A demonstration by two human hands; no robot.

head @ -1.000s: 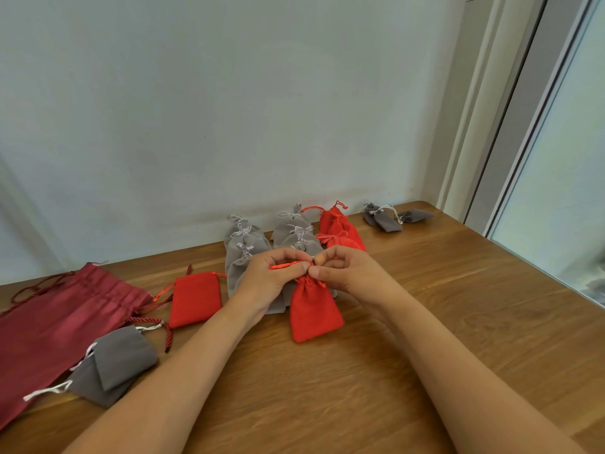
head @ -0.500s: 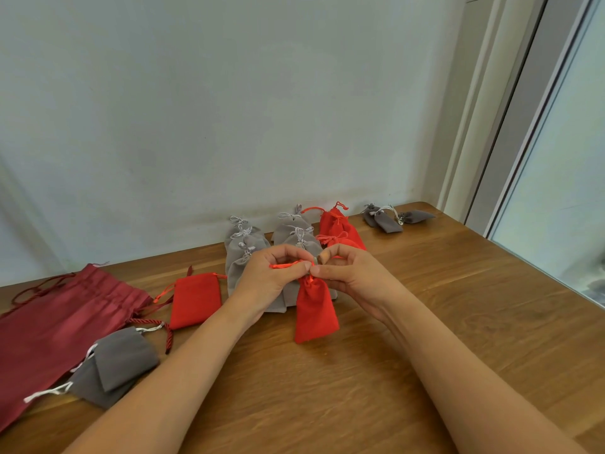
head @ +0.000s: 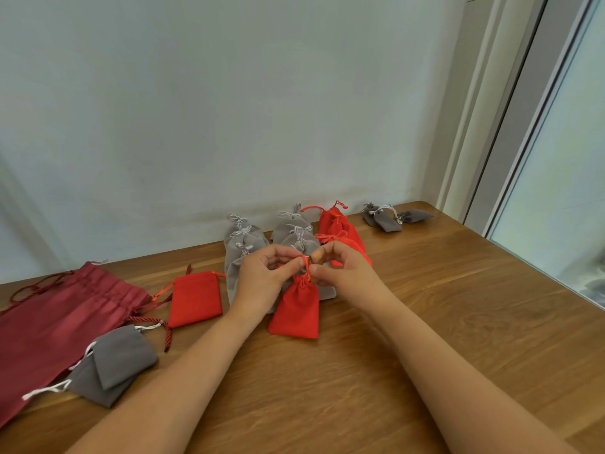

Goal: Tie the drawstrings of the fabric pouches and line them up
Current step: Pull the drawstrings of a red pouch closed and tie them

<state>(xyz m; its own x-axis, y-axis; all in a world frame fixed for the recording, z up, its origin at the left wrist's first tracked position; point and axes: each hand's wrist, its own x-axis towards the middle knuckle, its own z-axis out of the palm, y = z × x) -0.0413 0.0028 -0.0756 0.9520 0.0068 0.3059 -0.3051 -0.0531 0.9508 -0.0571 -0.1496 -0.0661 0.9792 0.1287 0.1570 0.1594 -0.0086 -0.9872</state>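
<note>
A small red pouch (head: 296, 311) lies on the wooden table (head: 425, 306), its neck gathered. My left hand (head: 265, 278) and my right hand (head: 343, 273) meet just above the neck, each pinching its orange drawstring (head: 306, 263), which loops between the fingertips. Behind my hands, tied light grey pouches (head: 242, 244) lie in two rows, with tied red pouches (head: 340, 229) to their right. Part of the rows is hidden by my hands.
An untied red pouch (head: 196, 298) lies left of my hands. Dark grey pouches (head: 114, 365) and a large maroon drawstring bag (head: 49, 319) sit at the left. More dark grey pouches (head: 389, 217) lie at the back right. A wall bounds the table's far edge.
The red pouch's neck has been drawn tighter and the pouch has settled flat again. My fingers have shifted along the drawstring, which now forms a small loop between them.
</note>
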